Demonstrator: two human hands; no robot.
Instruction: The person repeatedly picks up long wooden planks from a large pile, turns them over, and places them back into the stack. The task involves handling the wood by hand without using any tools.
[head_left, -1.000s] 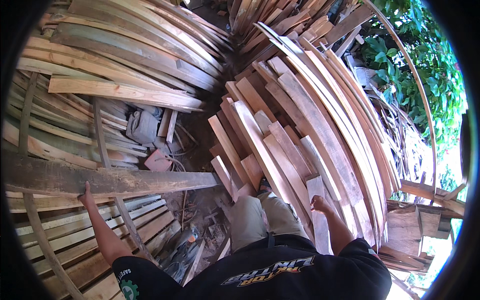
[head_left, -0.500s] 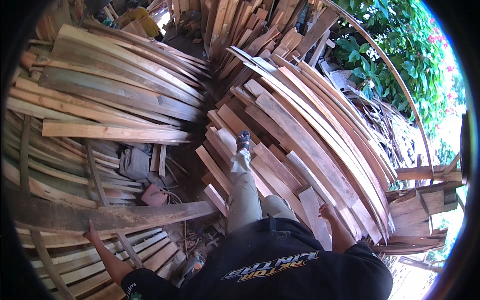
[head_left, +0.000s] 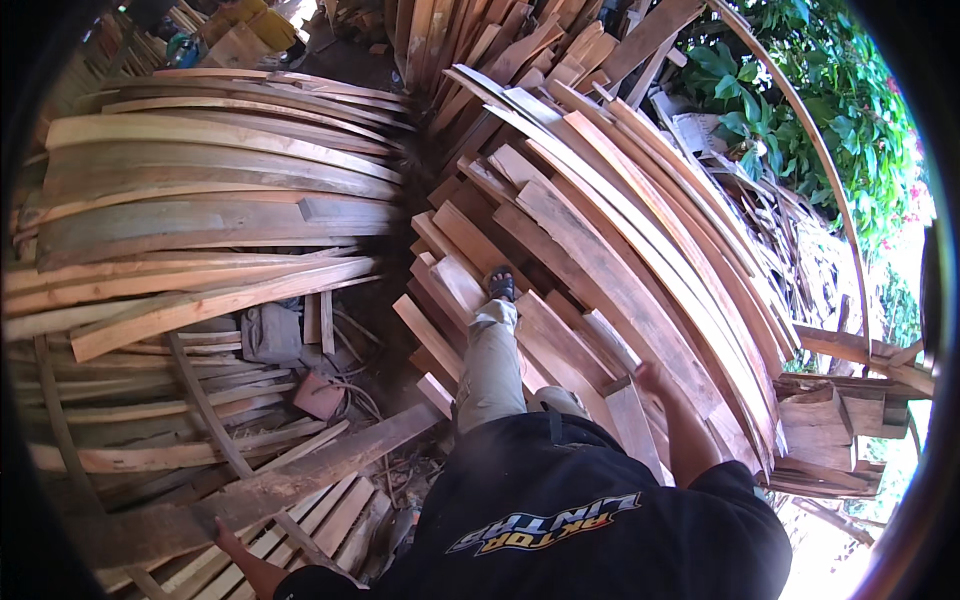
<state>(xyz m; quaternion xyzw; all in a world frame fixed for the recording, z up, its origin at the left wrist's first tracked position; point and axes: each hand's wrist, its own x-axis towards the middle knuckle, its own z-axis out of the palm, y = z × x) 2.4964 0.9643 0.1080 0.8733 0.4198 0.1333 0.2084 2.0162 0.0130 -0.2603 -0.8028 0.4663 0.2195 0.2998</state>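
Note:
At the lower left my left hand (head_left: 232,540) is closed on the near edge of a long dark plank (head_left: 330,452); the thumb shows against the wood and the other fingers are hidden. The plank slants up to the right, its far end beside the edge of the right-hand lumber stack. My right hand (head_left: 655,382) is raised over the stacked boards (head_left: 630,270) on the right, slightly blurred, fingers loosely apart and nothing in them. My sandalled foot (head_left: 501,283) stands on the lower boards of that stack.
Another board stack (head_left: 200,225) fills the left. Between the stacks are a grey block-like object (head_left: 271,333), a reddish piece (head_left: 319,396) and cables. Upright timber (head_left: 450,50) leans at the back. Someone in yellow (head_left: 270,30) is at the far left; green foliage (head_left: 800,100) hangs right.
My view has turned, so the left stack and dark plank slant more steeply up to the right. My right hand has risen slightly. The left hand stays at the plank, lower in view.

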